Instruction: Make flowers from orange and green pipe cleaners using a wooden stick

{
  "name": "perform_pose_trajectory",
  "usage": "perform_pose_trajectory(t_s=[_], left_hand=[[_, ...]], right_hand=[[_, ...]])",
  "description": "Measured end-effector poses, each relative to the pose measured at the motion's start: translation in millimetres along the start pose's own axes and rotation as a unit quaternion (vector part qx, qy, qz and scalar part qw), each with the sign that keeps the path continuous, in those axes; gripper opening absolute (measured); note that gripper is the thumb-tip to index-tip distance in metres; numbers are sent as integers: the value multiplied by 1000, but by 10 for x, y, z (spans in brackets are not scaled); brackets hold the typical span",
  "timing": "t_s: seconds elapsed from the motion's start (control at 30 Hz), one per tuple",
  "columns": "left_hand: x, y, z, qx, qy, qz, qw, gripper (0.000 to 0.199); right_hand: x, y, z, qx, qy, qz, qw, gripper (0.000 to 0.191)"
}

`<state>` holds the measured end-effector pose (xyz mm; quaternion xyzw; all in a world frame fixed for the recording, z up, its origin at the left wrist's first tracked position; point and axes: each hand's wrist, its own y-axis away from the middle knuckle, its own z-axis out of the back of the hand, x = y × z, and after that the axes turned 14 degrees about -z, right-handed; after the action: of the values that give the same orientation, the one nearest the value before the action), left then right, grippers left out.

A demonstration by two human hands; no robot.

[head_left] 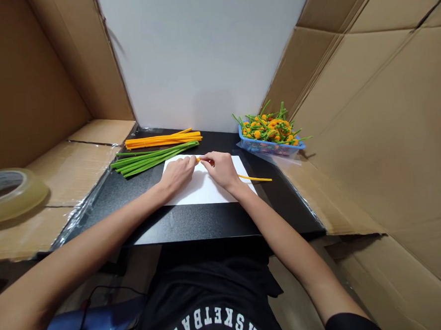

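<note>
Orange pipe cleaner [256, 179] is trailing rightward; left hand [179, 173] and right hand [221, 169], nearly closed, are pinching it, probably for fine control.

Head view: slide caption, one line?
Left hand and right hand hold a small orange piece over white paper, near green strips.

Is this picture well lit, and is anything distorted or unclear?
Head view: soft light, faint shading on the white sheet, sheen on the black tabletop, tape roll stretched at left, orange piece between left hand and right hand too small to judge.
</note>
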<state>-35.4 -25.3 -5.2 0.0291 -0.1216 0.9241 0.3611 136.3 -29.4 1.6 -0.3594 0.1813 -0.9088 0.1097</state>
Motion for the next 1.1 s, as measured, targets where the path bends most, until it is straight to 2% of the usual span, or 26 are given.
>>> perform_pose_trajectory(t_s=[0.13,0.3,0.47,0.6,0.67,0.73,0.8,0.87,0.93,1.0,1.1], left_hand=[[-1,-5,6,-8,37,41,998,29],[5,-9,11,-15,55,57,997,30],[17,8,6,-31,40,38,998,28],[58,-16,9,-84,117,87,986,31],[116,-38,9,-141,208,88,964,32],[198,-57,4,-181,349,42,918,35],[283,-69,-5,-157,517,-6,841,40],[352,-69,-5,-99,642,-25,760,44],[395,-57,17,-36,700,-38,712,46],[409,-39,59,13,712,-53,700,46],[385,-19,130,44,697,-58,713,44]], right_hand=[[-6,-10,-43,10,-130,-84,988,12],[-29,-48,-53,82,-308,-180,931,17],[-28,-50,-56,101,-351,-183,913,25],[-37,-50,-54,122,-367,-201,900,31],[-48,-54,-48,139,-373,-221,890,35],[-65,-63,-28,154,-367,-225,889,38],[-92,-79,17,184,-339,-210,898,38],[-126,-102,85,233,-299,-192,905,38],[-161,-128,165,277,-283,-185,899,37],[-191,-149,237,293,-302,-191,886,32],[-211,-152,289,304,-331,-193,872,23]])
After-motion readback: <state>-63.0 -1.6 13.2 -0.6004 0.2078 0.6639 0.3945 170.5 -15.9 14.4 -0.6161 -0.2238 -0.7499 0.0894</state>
